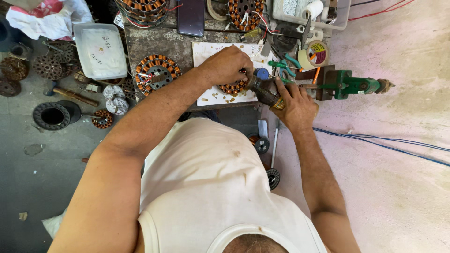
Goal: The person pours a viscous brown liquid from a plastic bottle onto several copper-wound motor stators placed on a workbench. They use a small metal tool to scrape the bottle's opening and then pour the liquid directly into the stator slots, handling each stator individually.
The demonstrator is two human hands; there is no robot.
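Left hand (pixel 225 65): fist closed over the upper edge of a copper-wound stator (pixel 233 87) lying on a white sheet (pixel 208 51) on the desk (pixel 154 42); grip shut tight, fingers curled on a small part at the stator rim that cannot be made out.
Right hand (pixel 297 107): wrapped around a dark brown bottle (pixel 264 89), which tilts with its neck toward the stator; grip closed on the bottle body.
Stator in work: mid-desk, partly hidden under the left fist, touching the bottle's end.
Second stator (pixel 157 71): copper coils, dark core, just left of the white sheet, apart from the hands.
Further wound stators: one at the desk's far edge (pixel 246 11), another at the far left corner (pixel 143 9).
Plastic box (pixel 101 50): translucent, lidded, left of the desk.
Dark phone (pixel 191 16): flat, at the far edge.
Tape roll (pixel 313 54): beside the right hand, far side.
Green-handled pliers (pixel 286 65): between tape roll and bottle, close to the right fingers.
Green clamp tool (pixel 354 85): fixed at the desk's right end, right of the hand.
Blue wires (pixel 384 143): run across the floor on the right.
Floor, left: dark ring (pixel 51 115), rusty rotor cores (pixel 47 65), crumpled paper (pixel 115 100).
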